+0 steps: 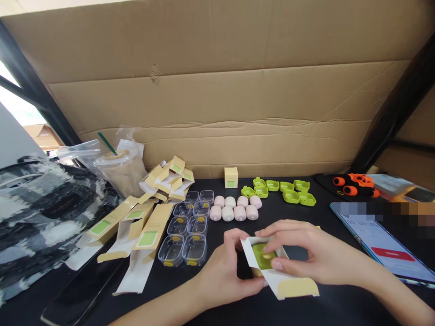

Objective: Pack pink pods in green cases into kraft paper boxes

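Note:
Low at the centre, my left hand [227,266] is closed around the side of a small cardboard box [277,283]. Its top is open and a white-lined flap hangs out toward the front right. Inside lies a green plastic piece [260,259] with a rounded-square outline. My right hand [304,249] reaches in from the right, fingers bent and fingertips at the green piece, the thumb by the box edge. Beyond the hands stand several pale pink and white rounded cases [239,213] in two rows. Several clear plastic cups [195,249] are lined up to the left.
Opened cardboard boxes [149,235] lie at left, more piled behind [173,174]. One closed box [231,177] stands at the back beside green pieces [291,196]. A drink cup [118,170], a dark phone [78,290], a lit phone [384,244] and an orange toy [360,183] surround.

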